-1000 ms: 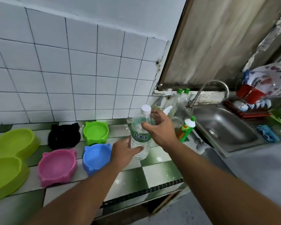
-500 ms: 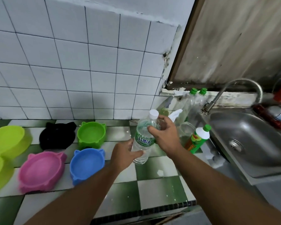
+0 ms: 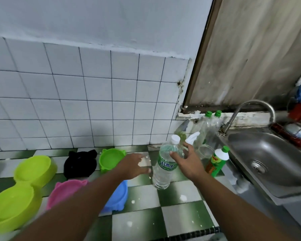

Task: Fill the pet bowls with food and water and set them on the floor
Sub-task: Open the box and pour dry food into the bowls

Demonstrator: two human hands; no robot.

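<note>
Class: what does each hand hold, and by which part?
Nothing held. Left hand and right hand are open beside the standing water bottle; right thumb may touch it.

Bare forearms [image 3: 80, 206], bare hands [image 3: 134, 165] [image 3: 188, 162]

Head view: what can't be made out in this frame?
Blue bowl: inside hidden behind the left forearm.
Dish rack: cut off by the right edge.
Right hand: gripping or only touching the water bottle, unclear.
Lime double bowl: cut by the left edge.
</note>
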